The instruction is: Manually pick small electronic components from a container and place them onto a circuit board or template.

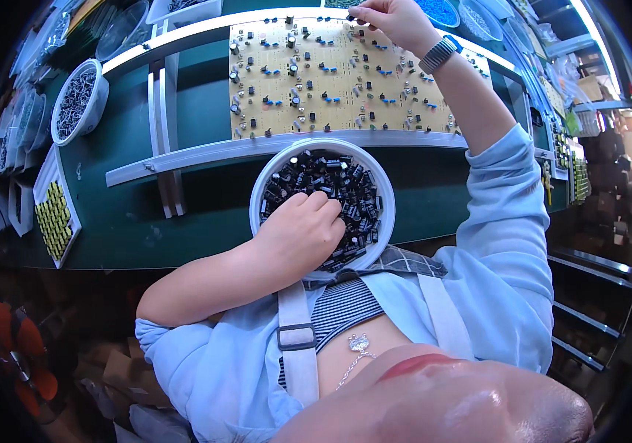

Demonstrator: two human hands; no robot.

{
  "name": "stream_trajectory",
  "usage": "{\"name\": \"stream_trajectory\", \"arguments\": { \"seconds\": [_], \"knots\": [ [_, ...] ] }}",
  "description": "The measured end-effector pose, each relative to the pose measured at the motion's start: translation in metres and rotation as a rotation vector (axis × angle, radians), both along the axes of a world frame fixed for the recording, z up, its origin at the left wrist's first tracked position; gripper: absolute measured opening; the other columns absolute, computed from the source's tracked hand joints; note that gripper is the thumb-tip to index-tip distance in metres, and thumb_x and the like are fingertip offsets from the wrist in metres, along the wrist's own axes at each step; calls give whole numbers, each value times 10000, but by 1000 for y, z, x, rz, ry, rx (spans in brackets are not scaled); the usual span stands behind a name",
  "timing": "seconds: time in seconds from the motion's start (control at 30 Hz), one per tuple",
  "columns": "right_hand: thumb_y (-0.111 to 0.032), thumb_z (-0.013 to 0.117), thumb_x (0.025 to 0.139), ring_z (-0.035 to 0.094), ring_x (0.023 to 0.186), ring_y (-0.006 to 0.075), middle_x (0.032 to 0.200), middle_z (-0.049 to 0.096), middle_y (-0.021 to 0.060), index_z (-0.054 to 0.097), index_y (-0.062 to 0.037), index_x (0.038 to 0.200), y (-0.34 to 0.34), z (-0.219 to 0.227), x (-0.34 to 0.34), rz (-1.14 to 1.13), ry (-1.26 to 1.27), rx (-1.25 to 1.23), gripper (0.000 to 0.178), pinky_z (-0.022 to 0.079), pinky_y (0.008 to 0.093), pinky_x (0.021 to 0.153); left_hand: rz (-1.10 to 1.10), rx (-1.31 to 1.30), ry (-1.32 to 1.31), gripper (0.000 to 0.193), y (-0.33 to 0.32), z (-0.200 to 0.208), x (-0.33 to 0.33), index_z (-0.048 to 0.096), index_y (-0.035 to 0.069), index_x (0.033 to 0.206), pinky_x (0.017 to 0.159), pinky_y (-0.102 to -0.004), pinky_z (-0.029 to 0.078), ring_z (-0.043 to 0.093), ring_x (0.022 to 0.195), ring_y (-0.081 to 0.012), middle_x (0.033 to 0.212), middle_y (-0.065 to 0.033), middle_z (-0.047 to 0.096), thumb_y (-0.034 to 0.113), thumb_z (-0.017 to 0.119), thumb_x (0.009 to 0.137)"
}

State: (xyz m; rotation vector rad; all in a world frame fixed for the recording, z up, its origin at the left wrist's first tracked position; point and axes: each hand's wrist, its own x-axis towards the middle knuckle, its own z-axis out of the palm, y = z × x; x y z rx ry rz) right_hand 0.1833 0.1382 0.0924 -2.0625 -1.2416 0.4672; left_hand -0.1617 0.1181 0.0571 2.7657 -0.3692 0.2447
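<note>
My left hand (pixel 302 230) reaches into a white round tub (pixel 258 188) full of black cylindrical capacitors (pixel 330 173). Its fingers are curled down among them, and what lies under the fingertips is hidden. At the far edge of a tan circuit board panel (pixel 279 81), my right hand (pixel 393 21) pinches a small black capacitor (pixel 350 18) between thumb and forefinger. Rows of small black, blue and silver parts stand on the panel. The tub sits just in front of the panel, close to my chest.
A metal rail frame (pixel 205 155) holds the panel over the green table (pixel 116 221). At the left are a white tub of small metal parts (pixel 79 102) and a tray of yellow-green parts (pixel 56 218). A blue bowl (pixel 438 12) and a pale bowl (pixel 478 21) stand far right.
</note>
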Motion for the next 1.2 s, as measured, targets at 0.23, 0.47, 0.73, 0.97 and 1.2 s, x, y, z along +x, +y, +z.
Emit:
{"name": "stream_trajectory", "arguments": {
  "seconds": [0.23,0.47,0.73,0.97,1.2],
  "knots": [
    [-246,682,860,682,706,247,807,704,158,748,-38,890,0,-3,-4,47,-333,16,221,516,344,639,-2,-213,1,127,3,3,-3,640,48,907,791,-340,494,612,926,-224,949,-78,627,104,647,792],
    [-273,680,845,652,798,335,811,678,144,741,-67,839,2,-15,-2,70,-584,147,214,512,411,699,5,-407,-49,219,5,3,-7,669,42,1006,703,-342,521,622,812,-246,859,-73,624,90,719,799],
    [-274,676,854,642,823,336,835,660,125,720,-85,829,1,-12,-4,153,-721,169,196,512,413,715,49,-449,-26,255,13,14,-6,672,17,1072,753,-349,526,612,885,-259,909,-84,622,59,682,820],
    [-236,670,874,658,787,291,842,685,108,723,-64,888,-8,-2,2,417,-1077,91,180,519,395,701,112,-519,-258,194,48,32,9,693,7,1015,729,-335,538,648,810,-235,883,-96,665,51,713,827],
    [-228,709,834,646,919,255,968,669,85,680,-120,1087,-76,40,-144,825,-514,-385,277,519,378,790,655,-560,-449,175,172,35,43,716,10,1011,705,-300,526,666,774,-210,886,-125,708,126,686,884]
  ]
}}
